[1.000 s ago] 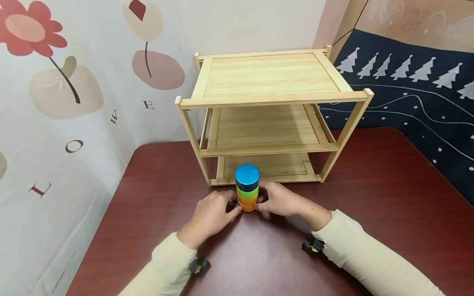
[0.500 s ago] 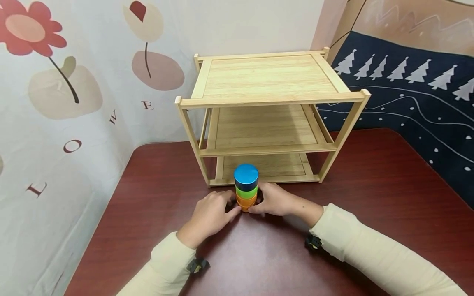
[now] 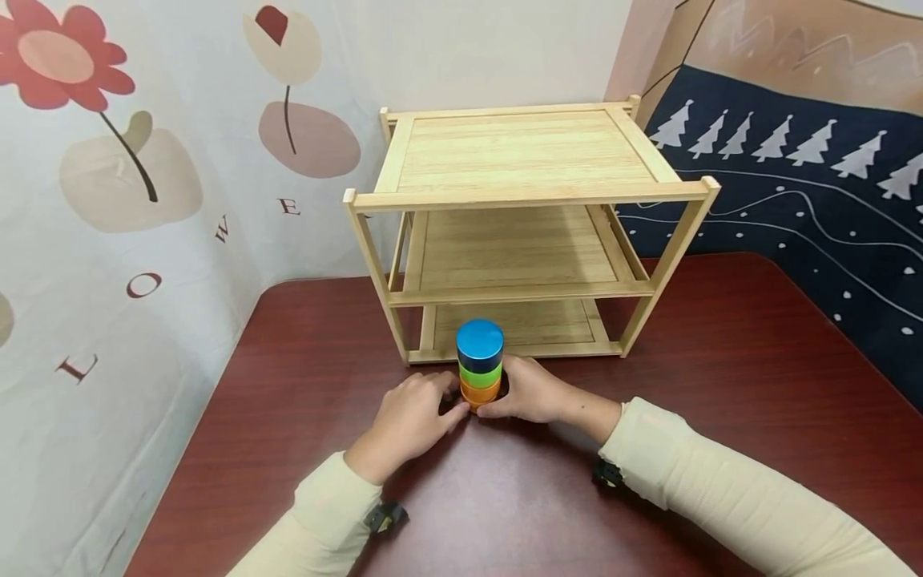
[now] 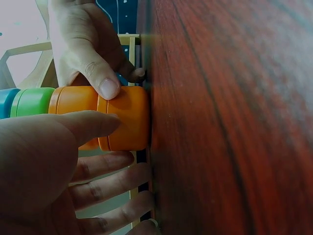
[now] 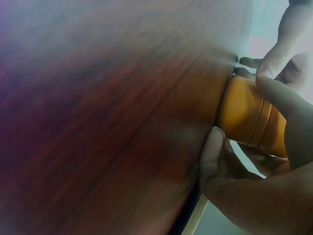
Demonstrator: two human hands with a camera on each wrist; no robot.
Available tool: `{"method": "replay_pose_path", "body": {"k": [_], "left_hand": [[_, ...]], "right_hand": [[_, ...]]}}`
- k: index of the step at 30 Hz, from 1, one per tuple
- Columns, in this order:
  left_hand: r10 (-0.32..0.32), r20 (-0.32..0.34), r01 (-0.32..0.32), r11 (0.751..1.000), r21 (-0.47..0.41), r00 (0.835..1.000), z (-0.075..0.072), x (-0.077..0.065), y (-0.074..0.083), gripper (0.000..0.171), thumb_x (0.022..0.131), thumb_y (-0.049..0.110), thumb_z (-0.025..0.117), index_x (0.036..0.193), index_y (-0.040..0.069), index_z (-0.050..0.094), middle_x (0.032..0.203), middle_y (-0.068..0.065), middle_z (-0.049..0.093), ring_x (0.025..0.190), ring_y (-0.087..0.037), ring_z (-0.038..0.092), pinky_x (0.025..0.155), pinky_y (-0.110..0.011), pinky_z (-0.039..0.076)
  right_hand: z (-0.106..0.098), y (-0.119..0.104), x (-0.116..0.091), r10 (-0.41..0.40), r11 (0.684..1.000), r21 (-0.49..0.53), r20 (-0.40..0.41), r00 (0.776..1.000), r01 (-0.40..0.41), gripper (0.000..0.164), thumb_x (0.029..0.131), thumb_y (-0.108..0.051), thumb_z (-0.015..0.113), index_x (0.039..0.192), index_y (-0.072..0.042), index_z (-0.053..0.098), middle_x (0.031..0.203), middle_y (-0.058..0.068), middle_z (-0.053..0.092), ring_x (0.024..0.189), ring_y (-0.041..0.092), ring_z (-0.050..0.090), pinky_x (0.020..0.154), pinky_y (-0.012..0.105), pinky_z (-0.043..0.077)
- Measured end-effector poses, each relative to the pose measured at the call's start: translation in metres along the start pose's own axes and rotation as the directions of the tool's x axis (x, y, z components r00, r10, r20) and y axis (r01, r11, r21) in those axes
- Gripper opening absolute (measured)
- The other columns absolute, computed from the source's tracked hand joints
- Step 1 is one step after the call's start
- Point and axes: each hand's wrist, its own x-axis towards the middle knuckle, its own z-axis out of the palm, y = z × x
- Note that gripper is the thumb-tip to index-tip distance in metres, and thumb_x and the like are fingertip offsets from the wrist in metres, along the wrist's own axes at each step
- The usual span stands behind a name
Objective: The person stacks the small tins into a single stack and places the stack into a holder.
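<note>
Left hand and right hand are both gripping the tub stack low, between the table's side edges, right thumb now further round the front, so that hold's probably firmer.

"LOWE", perhaps partial, on backdrop

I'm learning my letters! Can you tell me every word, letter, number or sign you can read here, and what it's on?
"L": on the left wall.
"O": same wall.
"W": same wall.
"E": same wall.
One more mark by the shelf is mostly hidden, so I can't read it.
I see no writing on the stack.
Any marks on the wristbands are too small to read.
</note>
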Motion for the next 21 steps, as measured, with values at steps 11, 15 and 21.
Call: {"method": "replay_pose_path", "body": {"k": [11, 15, 21], "left_hand": [[-0.010, 0.010, 0.010, 1.000, -0.005, 1.000, -0.0002, -0.0005, 0.0005, 0.027, 0.089, 0.041, 0.074, 0.102, 0.018, 0.069, 0.089, 0.004, 0.069, 0.090, -0.022, 0.065, 0.066, -0.047, 0.053], [-0.016, 0.015, 0.016, 1.000, -0.007, 1.000, -0.0006, -0.0001, 0.0006, 0.027, 0.089, 0.040, 0.074, 0.106, 0.019, 0.070, 0.093, 0.004, 0.071, 0.094, -0.022, 0.066, 0.069, -0.048, 0.054], [-0.019, 0.014, 0.019, 1.000, -0.019, 1.000, -0.0002, 0.0003, -0.0003, 0.025, 0.089, 0.039, 0.073, 0.106, 0.021, 0.071, 0.094, 0.004, 0.071, 0.095, -0.021, 0.066, 0.071, -0.047, 0.054]], "right_hand": [[-0.0016, 0.0010, -0.0022, -0.018, 1.000, 0.007, 0.002, 1.000, 0.018, 0.057, 0.079, -0.024, 0.086, 0.127, -0.009, 0.059, 0.118, 0.005, 0.070, 0.109, 0.018, 0.067, 0.097, 0.040, 0.052], [-0.0029, 0.0009, -0.0025, -0.019, 1.000, 0.013, 0.005, 1.000, 0.019, 0.056, 0.080, -0.024, 0.085, 0.127, -0.008, 0.059, 0.118, 0.005, 0.070, 0.110, 0.018, 0.066, 0.098, 0.040, 0.051], [-0.0057, 0.0008, -0.0031, -0.009, 1.000, 0.007, -0.006, 1.000, 0.009, 0.055, 0.079, -0.023, 0.086, 0.126, -0.008, 0.060, 0.115, 0.006, 0.071, 0.108, 0.018, 0.067, 0.097, 0.041, 0.051]]}}
